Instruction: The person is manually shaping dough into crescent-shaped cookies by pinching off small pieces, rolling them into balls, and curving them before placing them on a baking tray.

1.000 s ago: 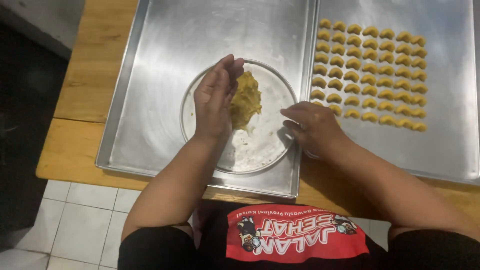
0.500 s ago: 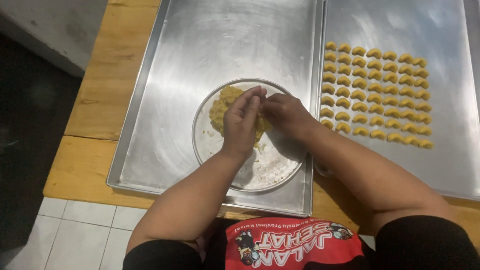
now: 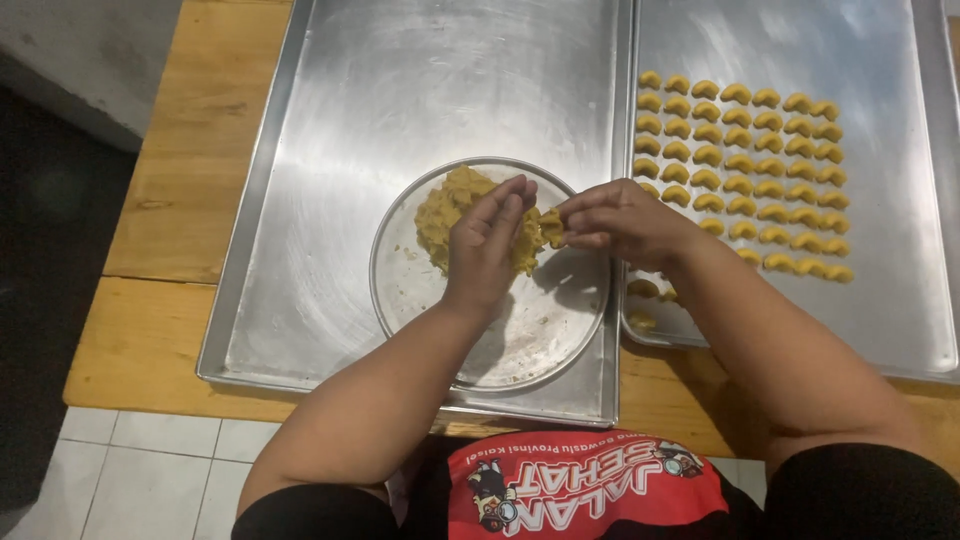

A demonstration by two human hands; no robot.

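Over the dough, both hands pinch.

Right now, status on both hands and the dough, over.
Left hand and right hand pinching a dough piece between them. Dough lump on round plate. Nothing in the way.

Large rectangular metal baking tray: brushed, dull sheen, smeared cloudy streaks. Round shallow metal plate on it: smoother, brighter rim, crumbs stuck. Yellow-brown dough lump: matt, coarse, crumbly. Left hand and right hand bare, pinching soft dough bit. Second metal tray: same hazy brushed finish. Small curved yellow dough pieces: matt, smooth-skinned. Light wooden table: visible grain, unvarnished look. White floor tiles: slight gloss.
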